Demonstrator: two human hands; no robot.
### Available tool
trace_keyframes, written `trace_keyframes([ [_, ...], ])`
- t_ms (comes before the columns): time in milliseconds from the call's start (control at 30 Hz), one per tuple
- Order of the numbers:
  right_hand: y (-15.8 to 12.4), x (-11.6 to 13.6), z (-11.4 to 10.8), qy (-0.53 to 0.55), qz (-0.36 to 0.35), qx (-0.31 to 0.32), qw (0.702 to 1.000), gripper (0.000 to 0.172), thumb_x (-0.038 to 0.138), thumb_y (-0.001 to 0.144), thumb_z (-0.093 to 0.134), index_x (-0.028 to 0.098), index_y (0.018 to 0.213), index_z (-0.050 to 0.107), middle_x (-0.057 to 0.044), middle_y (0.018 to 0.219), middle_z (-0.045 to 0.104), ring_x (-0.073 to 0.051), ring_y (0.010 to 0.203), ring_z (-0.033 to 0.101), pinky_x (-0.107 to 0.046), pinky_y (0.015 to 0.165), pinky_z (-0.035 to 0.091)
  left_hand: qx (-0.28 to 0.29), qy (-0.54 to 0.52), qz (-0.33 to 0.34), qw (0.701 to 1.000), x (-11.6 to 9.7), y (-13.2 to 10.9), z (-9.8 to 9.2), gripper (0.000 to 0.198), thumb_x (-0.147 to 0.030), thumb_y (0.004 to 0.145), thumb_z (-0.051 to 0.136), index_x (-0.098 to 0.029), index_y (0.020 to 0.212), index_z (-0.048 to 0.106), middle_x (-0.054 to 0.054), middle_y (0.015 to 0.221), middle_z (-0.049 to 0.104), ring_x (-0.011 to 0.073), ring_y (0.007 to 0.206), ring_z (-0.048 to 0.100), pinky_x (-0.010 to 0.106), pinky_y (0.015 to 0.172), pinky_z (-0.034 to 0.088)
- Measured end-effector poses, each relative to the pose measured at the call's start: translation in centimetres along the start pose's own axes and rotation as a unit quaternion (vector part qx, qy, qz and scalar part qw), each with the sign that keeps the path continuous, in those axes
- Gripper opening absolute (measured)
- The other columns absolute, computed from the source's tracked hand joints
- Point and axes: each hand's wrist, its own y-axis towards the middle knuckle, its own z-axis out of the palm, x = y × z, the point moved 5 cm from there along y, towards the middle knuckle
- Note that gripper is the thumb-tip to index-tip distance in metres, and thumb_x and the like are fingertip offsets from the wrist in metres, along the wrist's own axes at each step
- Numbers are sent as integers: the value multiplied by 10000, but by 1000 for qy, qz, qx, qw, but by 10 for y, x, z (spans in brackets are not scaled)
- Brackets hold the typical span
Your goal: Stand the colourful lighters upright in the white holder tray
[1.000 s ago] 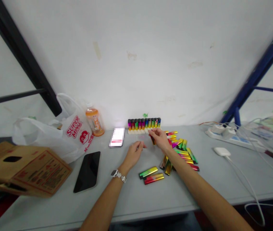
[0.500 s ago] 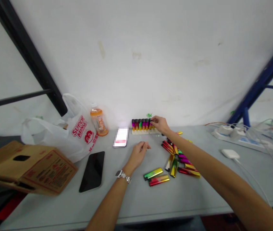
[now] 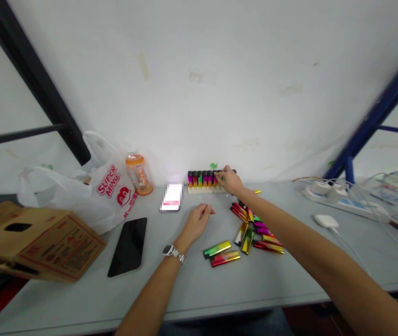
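Note:
A row of colourful lighters stands upright in a white tray against the far wall. My right hand reaches to the right end of that row, fingers pinched on a lighter there. My left hand rests on the grey table in front of the tray, fingers loosely curled, with nothing visible in it; a watch is on its wrist. A pile of loose lighters lies under my right forearm, and two more lighters lie nearer to me.
A black phone lies at the left, beside a cardboard box and a white plastic bag. An orange drink bottle and a small white card stand near the wall. A power strip and white charger with cables lie at the right.
My right hand went from just in front of the tray up to the right end of the lighter row and stays there. My left hand has barely moved.

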Motion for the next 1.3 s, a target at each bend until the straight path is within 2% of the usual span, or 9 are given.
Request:
trace_keyframes([
  [167, -20, 11, 4, -67, 5, 33, 997, 514, 379, 993, 388, 260, 1493, 415, -136, 1124, 519, -253, 1027, 563, -352, 903, 427, -3, 50, 27, 998, -1, -1, 5, 413, -427, 969, 345, -174, 842, 645, 70, 882, 665, 198, 890, 616, 339, 873, 459],
  [300, -45, 14, 0, -35, 46, -8, 998, 598, 425, 993, 381, 211, 1542, 280, -156, 1160, 507, -269, 1032, 565, -378, 905, 425, 1, 111, 31, 993, -7, 0, 8, 397, -399, 983, 324, -176, 878, 635, 77, 915, 645, 209, 933, 609, 365, 898, 467],
  [467, -99, 14, -19, 30, 68, -76, 994, 459, 419, 992, 384, 186, 1365, 516, -128, 1126, 539, -254, 1063, 539, -382, 932, 406, -7, 249, 10, 968, -33, -24, 19, 353, -363, 990, 333, -167, 1030, 623, 109, 1084, 644, 252, 1057, 587, 442, 950, 463],
  [667, -151, 12, -46, -10, 71, -60, 996, 280, 356, 966, 462, 230, 1131, 650, -114, 1186, 553, -269, 1132, 478, -413, 942, 362, 0, 391, 84, 916, -53, -79, 64, 519, -461, 973, 379, -157, 1378, 492, 155, 1464, 485, 318, 1382, 400, 549, 1117, 333],
  [800, -169, 12, -45, -38, 70, -22, 997, 288, 294, 972, 433, 228, 1151, 649, -123, 1223, 552, -267, 1135, 469, -406, 957, 350, 20, 432, 95, 897, -44, -67, 77, 532, -455, 991, 328, -173, 1422, 465, 131, 1512, 444, 307, 1425, 354, 563, 1152, 275],
  [1000, -171, 20, -31, -50, 49, 28, 997, 320, 254, 958, 413, 224, 1214, 602, -136, 1219, 558, -281, 1172, 448, -411, 978, 325, 52, 411, 126, 902, -34, -19, 70, 451, -394, 985, 373, -176, 1349, 525, 143, 1447, 514, 294, 1361, 429, 536, 1122, 307],
  [1067, -164, 21, -28, -51, 55, 32, 997, 305, 253, 956, 408, 225, 1177, 616, -136, 1195, 564, -284, 1154, 455, -419, 970, 321, 39, 391, 135, 909, -37, -10, 65, 400, -365, 976, 395, -169, 1283, 560, 144, 1351, 580, 279, 1291, 487, 509, 1095, 338],
  [1200, -144, 21, -19, -14, 88, 0, 996, 288, 259, 947, 411, 222, 1115, 641, -130, 1184, 562, -283, 1161, 451, -438, 993, 296, -38, 373, 143, 916, -51, -8, 54, 342, -312, 967, 403, -185, 1230, 581, 139, 1286, 606, 276, 1239, 503, 510, 1088, 330],
  [1300, -127, 15, -17, 76, 142, -41, 986, 332, 179, 910, 398, 234, 1129, 641, -99, 1187, 557, -252, 1166, 465, -409, 998, 305, -36, 362, 141, 921, -58, -18, 59, 374, -251, 954, 394, -182, 1283, 559, 142, 1362, 565, 281, 1290, 478, 511, 1116, 309],
])
